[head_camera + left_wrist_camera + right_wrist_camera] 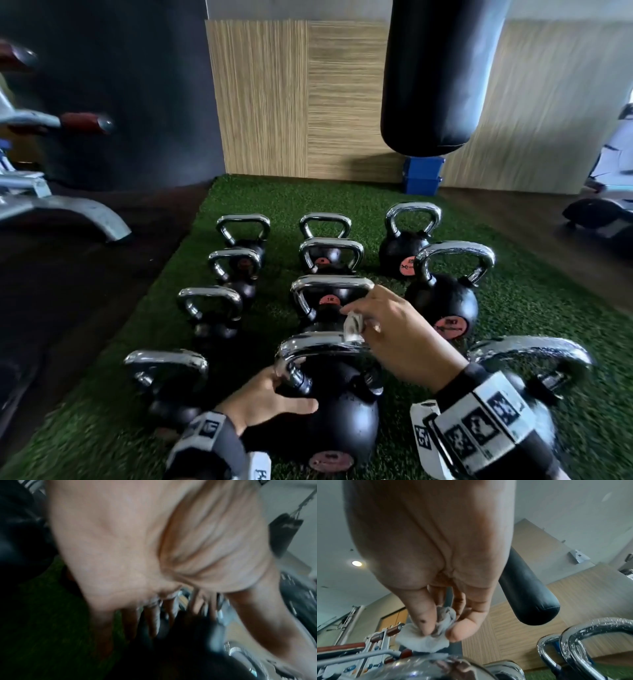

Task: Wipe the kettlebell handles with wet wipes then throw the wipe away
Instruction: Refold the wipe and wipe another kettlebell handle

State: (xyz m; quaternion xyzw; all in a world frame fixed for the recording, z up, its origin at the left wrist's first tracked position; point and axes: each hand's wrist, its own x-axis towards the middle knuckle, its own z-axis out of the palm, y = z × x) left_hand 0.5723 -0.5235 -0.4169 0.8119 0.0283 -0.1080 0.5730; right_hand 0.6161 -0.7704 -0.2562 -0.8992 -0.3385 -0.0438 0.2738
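Several black kettlebells with chrome handles stand in rows on green turf (171,342). The nearest middle kettlebell (339,421) is between my hands. My left hand (270,394) clasps it at the left foot of its handle (315,346), thumb on the black body; the left wrist view is blurred, with the left hand's fingers (154,622) against the dark ball. My right hand (356,322) pinches a crumpled white wipe (354,327) between thumb and fingers and presses it on the handle's top right. From below, the right hand (436,632) holds the wipe (419,643) on the chrome handle (423,669).
A black punching bag (438,75) hangs above the back of the turf, with a blue box (423,174) under it against the wood wall. A grey gym machine (51,205) stands at the left. Larger kettlebells (445,301) crowd my right wrist.
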